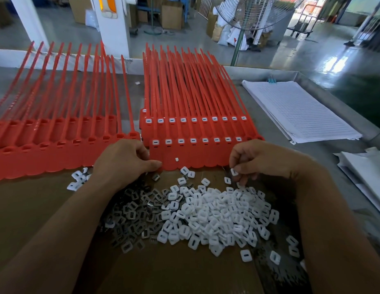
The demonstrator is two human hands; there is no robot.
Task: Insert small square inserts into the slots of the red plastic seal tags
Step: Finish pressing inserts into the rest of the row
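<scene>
At nine o'clock a batch of empty red tags (57, 145) lies in overlapping rows on the counter (269, 132), straps pointing toward twelve and slots bare. Just below them, at eight o'clock, a few stray white pieces (76, 180) sit on the brown cardboard (31, 209). The left hand (125, 160) reaches in from seven o'clock with fingers curled, its narrow grip pinching the near left corner of the filled red tags (197, 155), which lie from the centre toward twelve. Every slot in their far row holds a white insert. In the near row eight slots do, and the two at the three o'clock end look bare. At six o'clock a heap of dark inserts (138, 213) touches a larger heap of white inserts (216, 215) on its right, both on the cardboard. The right hand (261, 158) comes in from five o'clock, its grip holding a single white insert (234, 172) just off the tags' near right corner, above the white heap. At two o'clock a stack of ruled paper (301, 111) lies on the counter, and a fan (259, 13) stands beyond at one o'clock.
</scene>
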